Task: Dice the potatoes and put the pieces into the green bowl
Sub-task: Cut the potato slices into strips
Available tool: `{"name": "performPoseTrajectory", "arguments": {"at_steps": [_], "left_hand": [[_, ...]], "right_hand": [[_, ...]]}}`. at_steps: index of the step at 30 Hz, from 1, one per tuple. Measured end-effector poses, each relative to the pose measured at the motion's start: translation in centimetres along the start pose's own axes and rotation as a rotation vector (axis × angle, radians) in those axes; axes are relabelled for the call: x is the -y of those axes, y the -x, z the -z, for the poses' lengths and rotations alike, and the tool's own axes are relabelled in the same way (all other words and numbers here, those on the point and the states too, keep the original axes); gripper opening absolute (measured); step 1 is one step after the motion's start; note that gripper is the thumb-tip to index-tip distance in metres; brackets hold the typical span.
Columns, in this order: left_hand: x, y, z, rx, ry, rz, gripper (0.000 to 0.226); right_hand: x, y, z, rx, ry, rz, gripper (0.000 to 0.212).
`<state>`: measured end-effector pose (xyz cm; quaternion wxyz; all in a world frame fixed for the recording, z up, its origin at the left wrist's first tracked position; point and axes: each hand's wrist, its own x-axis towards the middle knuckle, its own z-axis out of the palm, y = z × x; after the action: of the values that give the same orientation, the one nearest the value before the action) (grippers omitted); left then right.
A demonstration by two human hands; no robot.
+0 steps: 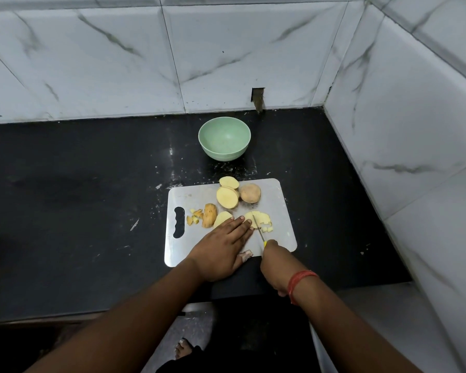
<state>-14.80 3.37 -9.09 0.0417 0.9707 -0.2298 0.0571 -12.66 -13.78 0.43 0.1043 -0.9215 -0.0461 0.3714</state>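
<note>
Where the knife blade (258, 228) meets the cutting board (283, 211), a partly diced potato slice (257, 218) is seen near the board's right edge, with a few loose cubes (267, 229) lying just beside it on the blade's right. The slice is pressed flat by the straight fingertips (244, 223) of the left hand (221, 247), which is laid palm down across the board's near half. The knife is gripped by the right hand (276, 262), whose fingers are curled round the yellow handle (265, 243) at the board's near right corner; a red thread (299, 282) is worn on that wrist. Another pale slice (221, 218) is partly covered by the left fingers, and a skin-on end piece (210, 215) stands just beside it toward the handle slot (179, 222) at the board's left edge, with small scraps (194, 216) between them. Along the far edge of the board, two cut halves (228, 193) are stacked face up, one overhanging the rim, and a whole unpeeled potato (250, 193) is set touching them on the right. Beyond the far edge, apart from the board, the green bowl (224, 138) is placed on the black countertop (78, 184) near the marble-tiled back wall (119, 63); no pieces are seen inside it.
</note>
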Motion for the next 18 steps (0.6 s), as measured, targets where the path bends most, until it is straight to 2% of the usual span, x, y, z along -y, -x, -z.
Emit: {"name": "performPoseTrajectory", "arguments": {"at_steps": [12, 15, 18], "left_hand": [[0.0, 0.1, -0.3, 0.027, -0.007, 0.015, 0.064], [0.0, 0.3, -0.4, 0.035, 0.001, 0.014, 0.064], [-0.1, 0.6, -0.4, 0.027, 0.001, 0.014, 0.063]], "right_hand": [[-3.1, 1.4, -2.7, -0.030, 0.008, 0.040, 0.021], [-4.0, 2.0, -2.6, -0.054, 0.016, 0.074, 0.006], [-3.5, 2.1, -1.4, -0.092, -0.054, 0.074, 0.006]]}}
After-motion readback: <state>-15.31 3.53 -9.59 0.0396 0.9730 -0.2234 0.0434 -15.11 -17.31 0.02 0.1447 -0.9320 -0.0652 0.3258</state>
